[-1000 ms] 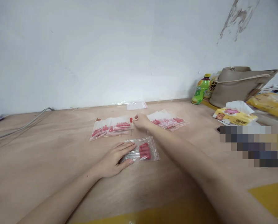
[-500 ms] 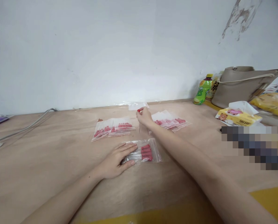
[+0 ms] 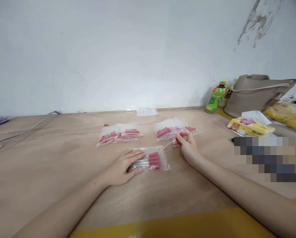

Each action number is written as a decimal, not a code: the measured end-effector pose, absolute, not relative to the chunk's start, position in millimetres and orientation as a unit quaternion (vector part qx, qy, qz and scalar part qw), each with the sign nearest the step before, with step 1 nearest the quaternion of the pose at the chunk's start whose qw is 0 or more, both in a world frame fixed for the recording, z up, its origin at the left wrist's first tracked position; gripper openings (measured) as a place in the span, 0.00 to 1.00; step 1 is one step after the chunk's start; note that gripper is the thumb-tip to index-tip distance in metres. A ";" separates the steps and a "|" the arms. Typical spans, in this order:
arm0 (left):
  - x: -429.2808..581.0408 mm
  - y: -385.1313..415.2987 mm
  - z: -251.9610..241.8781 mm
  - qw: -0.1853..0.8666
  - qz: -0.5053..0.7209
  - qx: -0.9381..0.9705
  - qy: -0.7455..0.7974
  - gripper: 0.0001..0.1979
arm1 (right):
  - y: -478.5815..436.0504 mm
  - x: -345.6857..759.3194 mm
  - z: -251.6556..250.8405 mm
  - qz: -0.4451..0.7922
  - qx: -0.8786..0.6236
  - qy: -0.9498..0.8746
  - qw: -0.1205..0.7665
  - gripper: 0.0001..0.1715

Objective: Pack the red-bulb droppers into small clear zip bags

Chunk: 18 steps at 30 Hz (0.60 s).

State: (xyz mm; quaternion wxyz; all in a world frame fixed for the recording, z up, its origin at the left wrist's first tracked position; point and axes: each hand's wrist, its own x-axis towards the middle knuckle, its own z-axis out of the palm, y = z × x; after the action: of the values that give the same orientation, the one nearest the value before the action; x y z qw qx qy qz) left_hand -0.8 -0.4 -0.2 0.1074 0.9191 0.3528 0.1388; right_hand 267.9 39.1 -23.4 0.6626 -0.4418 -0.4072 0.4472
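Note:
My left hand (image 3: 125,167) lies flat, fingers spread, on the left part of a clear zip bag (image 3: 164,162) on the table. Inside that bag are several red-handled tools (image 3: 154,160) with thin metal-looking shafts pointing left. My right hand (image 3: 187,145) pinches a red-handled tool (image 3: 179,136) just right of the bag; its thin shaft points down-left toward the bag's opening end. Behind lie two piles of clear bags with red-handled items, a left pile (image 3: 120,134) and a right pile (image 3: 171,129).
A flat bag (image 3: 147,112) lies near the wall. At the right stand a green bottle (image 3: 215,97), a grey handbag (image 3: 252,94) and a yellow tissue pack (image 3: 250,125), with a blurred dark object in front. A grey cable (image 3: 36,125) runs along the left.
My right hand has moved from the back of the table toward me and to the right, carrying the red-handled tool near the bag. My left hand stays on the bag.

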 end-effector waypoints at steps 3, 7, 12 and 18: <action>-0.5 -0.8 -1.2 0.103 0.142 0.918 0.355 0.25 | 34.6 262.4 -22.5 0.504 -0.431 -0.375 0.648 0.25; 0.0 -1.6 -0.5 0.103 0.140 0.917 0.359 0.25 | 26.3 261.2 -20.0 0.555 -0.404 -0.404 0.604 0.26; 0.3 -1.7 0.3 0.109 0.157 0.918 0.348 0.24 | 24.6 264.3 -19.6 0.573 -0.396 -0.416 0.585 0.24; 0.1 -1.3 0.7 0.110 0.144 0.917 0.355 0.25 | 27.9 268.7 -18.3 0.606 -0.388 -0.385 0.578 0.23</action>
State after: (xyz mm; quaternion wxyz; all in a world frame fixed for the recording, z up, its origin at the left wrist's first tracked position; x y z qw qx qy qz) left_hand 0.1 -1.3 0.7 0.1099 0.9173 0.3545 0.1440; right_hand 268.7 27.9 -18.3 0.5780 -0.3884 -0.3847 0.6059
